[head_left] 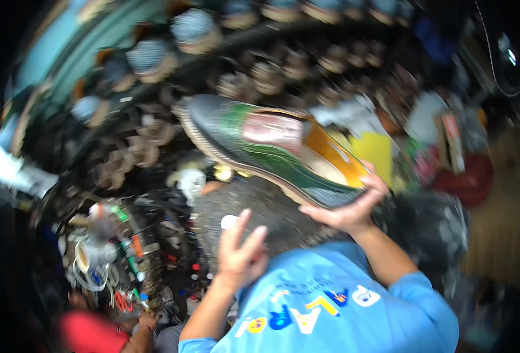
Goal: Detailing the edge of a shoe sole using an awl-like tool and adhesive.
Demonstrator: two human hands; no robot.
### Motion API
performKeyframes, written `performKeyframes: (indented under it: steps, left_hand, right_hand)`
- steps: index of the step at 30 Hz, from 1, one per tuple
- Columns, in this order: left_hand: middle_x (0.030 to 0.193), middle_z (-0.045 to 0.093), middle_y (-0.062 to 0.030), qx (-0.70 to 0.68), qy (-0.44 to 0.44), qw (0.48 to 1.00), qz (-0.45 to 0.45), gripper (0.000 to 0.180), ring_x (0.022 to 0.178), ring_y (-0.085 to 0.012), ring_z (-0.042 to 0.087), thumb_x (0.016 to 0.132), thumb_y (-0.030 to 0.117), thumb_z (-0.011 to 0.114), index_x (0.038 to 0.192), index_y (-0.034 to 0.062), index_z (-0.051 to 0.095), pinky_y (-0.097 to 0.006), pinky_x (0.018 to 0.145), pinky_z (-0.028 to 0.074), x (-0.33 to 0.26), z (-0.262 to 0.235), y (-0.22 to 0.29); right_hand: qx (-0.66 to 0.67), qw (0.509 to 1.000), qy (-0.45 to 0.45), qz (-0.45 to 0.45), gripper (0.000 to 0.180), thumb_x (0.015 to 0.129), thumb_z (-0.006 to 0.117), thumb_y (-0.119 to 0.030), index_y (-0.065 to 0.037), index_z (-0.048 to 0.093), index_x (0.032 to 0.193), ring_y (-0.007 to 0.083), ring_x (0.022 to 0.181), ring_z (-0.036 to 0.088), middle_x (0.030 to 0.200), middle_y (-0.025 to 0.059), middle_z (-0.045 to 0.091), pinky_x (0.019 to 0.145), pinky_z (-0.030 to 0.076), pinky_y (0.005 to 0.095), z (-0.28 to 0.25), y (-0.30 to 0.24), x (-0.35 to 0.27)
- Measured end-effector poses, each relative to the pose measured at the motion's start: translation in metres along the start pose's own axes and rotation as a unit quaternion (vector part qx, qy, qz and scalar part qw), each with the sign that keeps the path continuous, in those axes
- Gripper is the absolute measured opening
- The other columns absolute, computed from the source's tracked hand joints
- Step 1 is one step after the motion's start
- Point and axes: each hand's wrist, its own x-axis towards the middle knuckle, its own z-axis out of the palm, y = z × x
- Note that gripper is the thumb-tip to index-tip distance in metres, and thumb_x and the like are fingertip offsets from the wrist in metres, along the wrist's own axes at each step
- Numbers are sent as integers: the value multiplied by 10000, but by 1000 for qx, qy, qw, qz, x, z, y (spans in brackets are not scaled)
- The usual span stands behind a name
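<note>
A slip-on leather shoe, dark at the toe and green along the side, with a pinkish panel across the top, is held up in front of me. Its lining is yellow and its sole light brown. My right hand grips it by the heel, so the toe points to the far left. Below the shoe, my left hand is apart from it, fingers spread and nothing visibly gripped. Close to the left fingertips is a small white disc; I cannot tell whether they touch it. Beneath both hands lies a dark, worn work surface.
Racks of shoes curve across the back and left. A yellow sheet and a dark red bag lie to the right. Bottles and tools clutter the left. Another person's red sleeve and hand show at lower left.
</note>
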Motion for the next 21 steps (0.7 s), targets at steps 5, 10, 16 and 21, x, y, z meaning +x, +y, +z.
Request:
performKeyframes:
  steps: [5,10,16,21]
  left_hand:
    - [1553,-56,-368,-81,114,990,27,1152,1425,-574,129,669,127,864,1567,225,150,-559,998,439,45,29,24]
    - [1523,48,-378,80,321,939,89,968,1337,-570,320,745,228,819,1506,117,232,-570,1038,389,62,-26,37]
    - [1486,307,-251,136,424,894,58,1100,1361,-406,366,746,465,819,1496,-13,171,-553,1087,344,90,-135,14]
    - [1325,494,-159,214,458,863,15,868,1145,-244,568,717,147,816,1417,-37,337,-362,964,496,153,-228,-61]
  right_hand:
    - [102,993,19,64,1010,542,972,-381,-123,241,1191,296,1069,479,1194,198,385,919,406,457,40,-43,19]
    - [300,947,-56,-96,960,619,942,-359,-139,225,1218,274,1122,455,1177,163,355,921,423,413,54,-110,66]
    - [364,882,-225,-199,920,644,888,-246,-60,408,1407,463,1198,519,1389,300,376,973,488,497,46,-180,126]
    - [443,777,-398,-206,840,792,772,-194,-41,320,1483,378,1164,543,1339,256,450,932,506,436,29,-168,107]
